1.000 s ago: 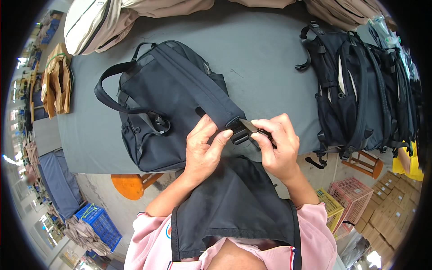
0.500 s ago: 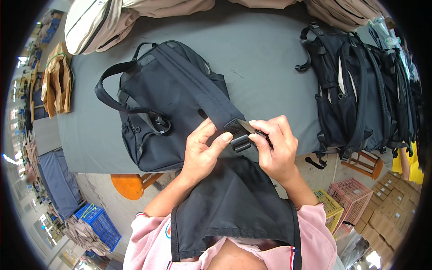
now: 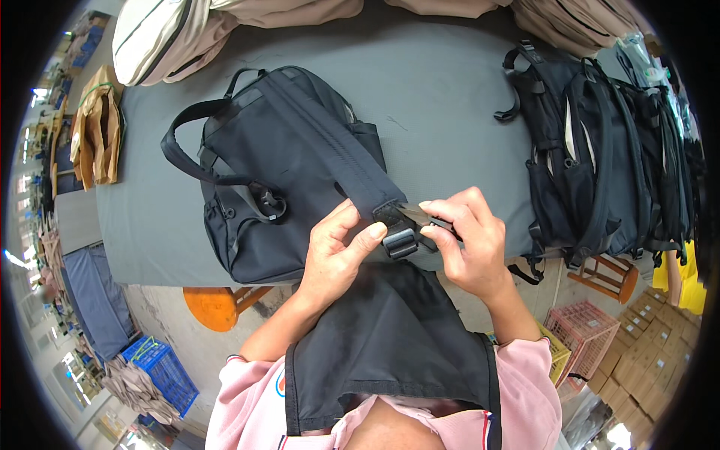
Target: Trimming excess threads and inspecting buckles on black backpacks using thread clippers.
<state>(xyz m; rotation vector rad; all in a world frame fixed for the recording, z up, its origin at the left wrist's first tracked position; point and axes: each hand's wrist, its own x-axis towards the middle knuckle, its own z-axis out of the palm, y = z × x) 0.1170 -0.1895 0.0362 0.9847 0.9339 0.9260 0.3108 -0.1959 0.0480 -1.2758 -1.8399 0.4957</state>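
A dark navy backpack [image 3: 270, 157] lies on the grey-covered table with its straps facing up. One padded shoulder strap [image 3: 330, 142] stretches toward me across it. My left hand [image 3: 334, 251] pinches the near end of this strap, thumb on top, just beside a black plastic buckle [image 3: 400, 244]. In my right hand [image 3: 474, 240] is a small pair of thread snips [image 3: 414, 214], with a metal blade showing and dark handles partly hidden by the fingers. The blade points left and lies against the strap end above the buckle. The other shoulder strap [image 3: 180, 154] loops out to the left.
Several dark backpacks [image 3: 592, 150] stand packed together on the table's right. Beige bags [image 3: 154, 41] line the far edge. Brown paper [image 3: 97, 135] sits at the far left. Below are wooden stools [image 3: 214, 307], a blue crate [image 3: 161, 371], a pink crate [image 3: 581, 330] and cardboard boxes [image 3: 652, 352].
My right hand has shifted slightly right and up with the snips, drawing a little away from the buckle. The left hand keeps its pinch on the strap end.
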